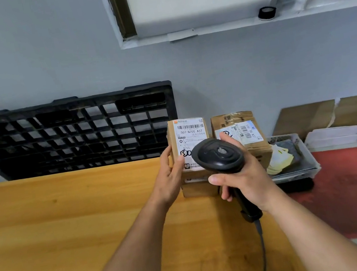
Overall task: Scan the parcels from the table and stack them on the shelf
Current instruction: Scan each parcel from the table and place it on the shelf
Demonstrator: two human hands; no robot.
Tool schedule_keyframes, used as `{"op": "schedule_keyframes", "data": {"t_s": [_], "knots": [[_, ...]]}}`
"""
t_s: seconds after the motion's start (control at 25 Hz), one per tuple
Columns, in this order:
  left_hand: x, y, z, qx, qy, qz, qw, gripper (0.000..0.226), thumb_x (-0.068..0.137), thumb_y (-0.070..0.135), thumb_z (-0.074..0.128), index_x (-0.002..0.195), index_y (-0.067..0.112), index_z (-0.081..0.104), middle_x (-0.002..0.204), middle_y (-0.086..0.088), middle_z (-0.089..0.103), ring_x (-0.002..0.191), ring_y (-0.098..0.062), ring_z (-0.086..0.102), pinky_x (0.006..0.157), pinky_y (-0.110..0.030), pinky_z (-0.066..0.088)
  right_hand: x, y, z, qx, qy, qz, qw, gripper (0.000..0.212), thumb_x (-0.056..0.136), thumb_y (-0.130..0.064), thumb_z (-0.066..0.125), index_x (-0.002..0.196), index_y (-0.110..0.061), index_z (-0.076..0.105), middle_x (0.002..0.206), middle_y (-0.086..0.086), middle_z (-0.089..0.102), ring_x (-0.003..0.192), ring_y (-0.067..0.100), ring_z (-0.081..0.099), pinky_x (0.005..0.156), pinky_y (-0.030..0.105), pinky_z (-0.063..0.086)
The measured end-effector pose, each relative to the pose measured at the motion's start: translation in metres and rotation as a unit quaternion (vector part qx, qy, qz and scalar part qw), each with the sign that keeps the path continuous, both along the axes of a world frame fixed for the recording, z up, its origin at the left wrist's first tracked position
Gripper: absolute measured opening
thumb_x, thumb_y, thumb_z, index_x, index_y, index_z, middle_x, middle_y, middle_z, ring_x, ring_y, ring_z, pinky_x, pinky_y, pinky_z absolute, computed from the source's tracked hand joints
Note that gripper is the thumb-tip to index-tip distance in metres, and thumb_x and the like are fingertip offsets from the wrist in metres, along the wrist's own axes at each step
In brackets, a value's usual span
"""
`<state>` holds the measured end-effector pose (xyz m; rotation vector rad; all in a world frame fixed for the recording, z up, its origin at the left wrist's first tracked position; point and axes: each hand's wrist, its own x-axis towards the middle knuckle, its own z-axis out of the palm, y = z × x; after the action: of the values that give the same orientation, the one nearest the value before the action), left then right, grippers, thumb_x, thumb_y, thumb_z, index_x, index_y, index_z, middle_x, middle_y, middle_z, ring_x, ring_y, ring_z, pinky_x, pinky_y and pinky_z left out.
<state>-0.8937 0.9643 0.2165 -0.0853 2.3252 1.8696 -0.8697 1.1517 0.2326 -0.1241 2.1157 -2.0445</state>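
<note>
Your left hand point(170, 177) grips the left edge of the labelled parcel point(190, 133), thumb on its label; the parcel stands upright at the far side of the surface point(69, 224); your right hand point(248, 178) clasps the black scanner point(219, 154), its head just before the label; a second parcel point(244, 138) stands beside.

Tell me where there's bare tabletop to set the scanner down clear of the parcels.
The table is bare left of the left hand, along the black pallet, and between the forearms. Crowded: the far right corner, where the held parcel, the second parcel and the grey tray sit close, with the scanner cable trailing by the right hand.
</note>
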Motion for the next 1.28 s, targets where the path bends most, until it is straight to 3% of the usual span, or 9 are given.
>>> {"op": "schedule_keyframes", "data": {"t_s": [0.16, 0.24, 0.36, 0.48, 0.64, 0.76, 0.88, 1.12, 1.28], "knots": [[0.027, -0.031, 0.015, 0.016, 0.002, 0.009, 1.0, 0.059, 0.094, 0.022, 0.061, 0.14, 0.03, 0.026, 0.124, -0.006, 0.061, 0.086, 0.003, 0.065, 0.067, -0.008, 0.048, 0.025, -0.013, 0.017, -0.019, 0.01, 0.02, 1.0, 0.102, 0.064, -0.012, 0.083, 0.146, -0.04, 0.029, 0.092, 0.0, 0.072, 0.046, 0.029, 0.058, 0.044, 0.036, 0.05], [0.043, -0.055, 0.025, 0.016, 0.003, 0.027, 0.999, 0.083, 0.081, 0.021, 0.075, 0.141, 0.038, 0.02, 0.119, -0.009, 0.06, 0.09, -0.006, 0.066, 0.069, -0.015, 0.052, 0.04, -0.028, 0.028, -0.017, 0.021, 0.039, 0.999, 0.103, 0.065, -0.01, 0.084, 0.147, -0.04, 0.029, 0.091, -0.001, 0.072, 0.046, 0.029, 0.058, 0.045, 0.035, 0.05], [0.07, -0.093, 0.034, 0.012, 0.007, 0.064, 0.998, 0.108, 0.079, 0.006, 0.077, 0.149, 0.04, 0.002, 0.111, -0.011, 0.053, 0.092, -0.011, 0.062, 0.061, -0.012, 0.05, 0.064, -0.057, 0.049, -0.038, 0.054, 0.056, 0.996, 0.102, 0.067, -0.006, 0.084, 0.147, -0.038, 0.029, 0.08, -0.006, 0.073, 0.046, 0.028, 0.059, 0.046, 0.035, 0.051], [0.091, -0.129, 0.038, 0.02, 0.028, 0.104, 0.994, 0.112, 0.075, 0.002, 0.078, 0.15, 0.04, 0.004, 0.111, -0.009, 0.051, 0.094, -0.017, 0.062, 0.06, -0.013, 0.051, 0.088, -0.089, 0.07, -0.076, 0.082, 0.08, 0.991, 0.099, 0.064, -0.015, 0.085, 0.142, -0.045, 0.032, 0.088, 0.0, 0.073, 0.048, 0.031, 0.06, 0.049, 0.04, 0.052], [0.116, -0.181, 0.042, 0.012, 0.046, 0.125, 0.991, 0.117, 0.061, 0.012, 0.089, 0.145, 0.046, 0.014, 0.112, -0.009, 0.052, 0.098, -0.023, 0.064, 0.076, -0.029, 0.054, 0.115, -0.134, 0.089, -0.086, 0.098, 0.118, 0.984, 0.106, 0.061, -0.022, 0.084, 0.149, -0.037, 0.027, 0.089, 0.004, 0.073, 0.049, 0.031, 0.061, 0.05, 0.043, 0.053], [0.13, -0.21, 0.041, 0.007, 0.054, 0.134, 0.99, 0.112, 0.063, 0.01, 0.089, 0.14, 0.048, 0.018, 0.113, -0.01, 0.051, 0.102, -0.026, 0.063, 0.083, -0.037, 0.055, 0.13, -0.161, 0.098, -0.078, 0.109, 0.137, 0.981, 0.105, 0.061, -0.024, 0.082, 0.149, -0.036, 0.025, 0.092, 0.012, 0.074, 0.048, 0.028, 0.06, 0.048, 0.038, 0.054], [0.142, -0.233, 0.038, 0.004, 0.065, 0.145, 0.987, 0.112, 0.055, 0.023, 0.088, 0.139, 0.05, 0.019, 0.114, -0.008, 0.05, 0.107, -0.027, 0.061, 0.089, -0.045, 0.055, 0.142, -0.183, 0.101, -0.075, 0.112, 0.146, 0.98, 0.102, 0.061, -0.025, 0.081, 0.146, -0.038, 0.026, 0.091, 0.018, 0.073, 0.047, 0.027, 0.059, 0.047, 0.035, 0.052], [0.157, -0.258, 0.035, -0.009, 0.079, 0.164, 0.983, 0.111, 0.057, 0.026, 0.088, 0.14, 0.049, 0.018, 0.116, -0.005, 0.051, 0.11, -0.025, 0.057, 0.09, -0.042, 0.053, 0.153, -0.205, 0.098, -0.041, 0.108, 0.146, 0.983, 0.107, 0.059, -0.027, 0.083, 0.149, -0.035, 0.025, 0.077, 0.012, 0.072, 0.046, 0.031, 0.059, 0.051, 0.045, 0.052], [0.166, -0.257, 0.035, 0.002, 0.087, 0.18, 0.98, 0.109, 0.062, 0.018, 0.089, 0.139, 0.051, 0.019, 0.118, -0.005, 0.051, 0.111, -0.025, 0.057, 0.091, -0.045, 0.053, 0.155, -0.205, 0.097, -0.031, 0.103, 0.153, 0.982, 0.108, 0.058, -0.029, 0.083, 0.149, -0.039, 0.025, 0.085, 0.018, 0.072, 0.048, 0.034, 0.059, 0.055, 0.052, 0.051]]}}
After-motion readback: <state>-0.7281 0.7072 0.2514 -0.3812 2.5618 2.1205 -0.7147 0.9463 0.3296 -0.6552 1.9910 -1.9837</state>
